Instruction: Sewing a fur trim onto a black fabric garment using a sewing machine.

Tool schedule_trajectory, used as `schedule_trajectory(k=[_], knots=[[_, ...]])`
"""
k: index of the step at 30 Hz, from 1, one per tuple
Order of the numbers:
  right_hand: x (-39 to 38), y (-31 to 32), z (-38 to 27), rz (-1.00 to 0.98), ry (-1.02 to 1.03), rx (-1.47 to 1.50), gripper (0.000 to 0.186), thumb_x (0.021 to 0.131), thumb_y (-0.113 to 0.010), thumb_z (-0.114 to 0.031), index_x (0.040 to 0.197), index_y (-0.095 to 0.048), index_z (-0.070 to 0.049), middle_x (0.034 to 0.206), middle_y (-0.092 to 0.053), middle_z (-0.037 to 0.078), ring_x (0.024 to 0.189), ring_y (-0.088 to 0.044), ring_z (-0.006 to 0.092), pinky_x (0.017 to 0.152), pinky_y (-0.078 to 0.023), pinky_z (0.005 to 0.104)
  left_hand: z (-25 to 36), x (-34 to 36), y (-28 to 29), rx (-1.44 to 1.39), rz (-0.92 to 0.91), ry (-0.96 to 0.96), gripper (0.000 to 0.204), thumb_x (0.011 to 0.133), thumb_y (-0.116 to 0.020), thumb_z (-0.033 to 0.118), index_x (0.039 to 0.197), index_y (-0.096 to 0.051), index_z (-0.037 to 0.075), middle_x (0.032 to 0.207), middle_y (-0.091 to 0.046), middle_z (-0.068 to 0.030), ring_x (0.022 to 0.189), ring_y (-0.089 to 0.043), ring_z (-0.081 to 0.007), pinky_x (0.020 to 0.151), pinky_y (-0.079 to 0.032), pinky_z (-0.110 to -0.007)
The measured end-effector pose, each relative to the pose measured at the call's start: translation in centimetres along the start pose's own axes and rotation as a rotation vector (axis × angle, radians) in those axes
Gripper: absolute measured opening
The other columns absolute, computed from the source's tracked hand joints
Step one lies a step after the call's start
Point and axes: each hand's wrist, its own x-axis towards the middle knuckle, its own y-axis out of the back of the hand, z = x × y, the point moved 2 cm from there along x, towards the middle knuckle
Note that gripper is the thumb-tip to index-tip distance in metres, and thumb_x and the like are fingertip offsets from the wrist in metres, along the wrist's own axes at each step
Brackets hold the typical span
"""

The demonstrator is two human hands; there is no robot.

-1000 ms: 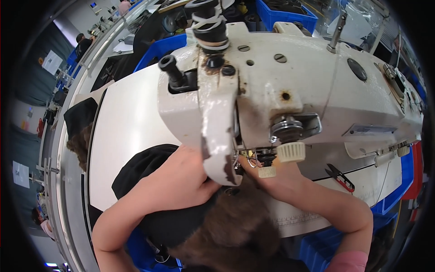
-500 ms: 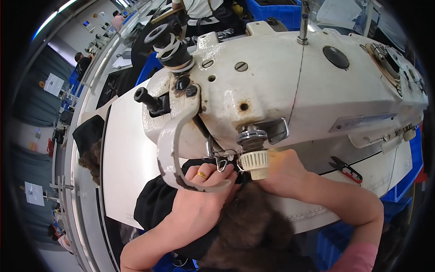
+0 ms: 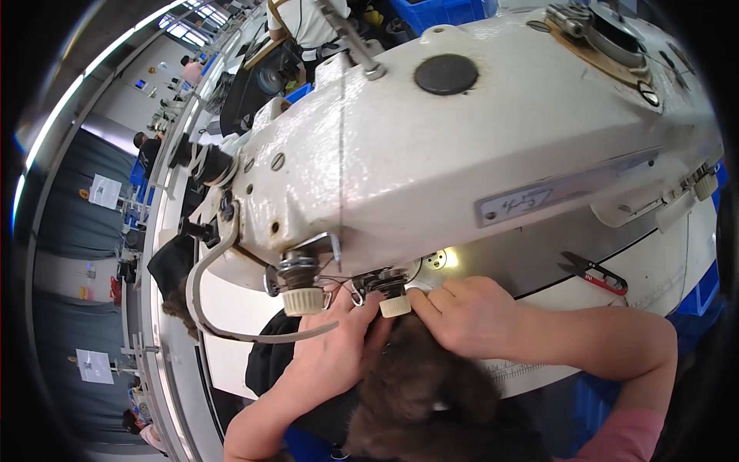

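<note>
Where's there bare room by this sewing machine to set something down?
The white tabletop right of the snips, and the grey bed bordered by the snips, right hand and machine arm. It's crowded near the arm's left end: left hand, black cloth and brown fur bunch together.

Cool, bright light comes from a strip light [image 3: 54, 122] at upper left. Glare speckles the machine [image 3: 400, 146]; a small yellowish glow [image 3: 451, 257] shows beneath it. The fur [image 3: 408, 377] sits darker. Edges bend, corners go black, and distant curtains [image 3: 77, 208] look soft.
</note>
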Motion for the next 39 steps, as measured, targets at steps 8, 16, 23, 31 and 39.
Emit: schedule_trajectory(k=[8, 16, 23, 31, 39], knots=[[0.0, -0.4, -0.1, 0.001, -0.038, -0.002, 0.042, 0.071, -0.060, -0.015, 0.109, -0.066, 0.002, 0.069, -0.056, 0.002, 0.063, -0.059, 0.0159, 0.050, -0.047, 0.0284, -0.5, 0.0, 0.1, -0.048, 0.103, -0.034, 0.029, 0.085, -0.072, 0.015, 0.114, -0.071, 0.013, 0.093, -0.067, -0.0097, 0.080, -0.061, -0.0275, 0.072, -0.045, -0.040], [0.4, -0.1, 0.7, -0.037, -0.087, 0.095, 0.026, 0.076, -0.061, -0.012, 0.100, -0.063, -0.002, 0.069, -0.061, 0.004, 0.065, -0.065, 0.0192, 0.053, -0.051, 0.0309, -0.7, 0.3, -0.1, -0.162, 0.003, 0.031, 0.023, 0.083, -0.071, 0.015, 0.104, -0.068, 0.004, 0.100, -0.063, -0.0158, 0.087, -0.062, -0.0357, 0.068, -0.050, -0.045], [0.7, 0.3, 1.2, -0.147, -0.106, 0.149, 0.029, 0.077, -0.062, -0.012, 0.105, -0.064, -0.006, 0.074, -0.062, 0.004, 0.068, -0.066, 0.0214, 0.055, -0.052, 0.0334, -1.4, 0.4, -0.7, -0.208, 0.176, -0.060, 0.020, 0.087, -0.068, 0.020, 0.103, -0.071, 0.008, 0.088, -0.065, -0.0142, 0.082, -0.063, -0.0328, 0.072, -0.046, -0.043], [1.2, 0.4, 2.5, -0.239, -0.023, 0.296, 0.037, 0.079, -0.063, -0.012, 0.116, -0.063, -0.009, 0.075, -0.062, 0.005, 0.070, -0.066, 0.0240, 0.054, -0.050, 0.0377, -1.8, 0.8, 0.3, -0.380, 0.138, -0.056, 0.018, 0.088, -0.068, 0.019, 0.103, -0.074, 0.014, 0.088, -0.069, -0.0116, 0.081, -0.063, -0.0318, 0.069, -0.046, -0.042], [1.1, 0.4, 2.3, -0.244, -0.047, 0.286, 0.036, 0.080, -0.064, -0.012, 0.116, -0.064, -0.010, 0.074, -0.061, 0.004, 0.070, -0.066, 0.0240, 0.055, -0.050, 0.0380, -2.1, 1.7, 0.7, -0.588, 0.004, -0.013, 0.023, 0.084, -0.069, 0.010, 0.107, -0.071, 0.008, 0.095, -0.070, -0.0156, 0.087, -0.068, -0.0342, 0.075, -0.054, -0.039]])
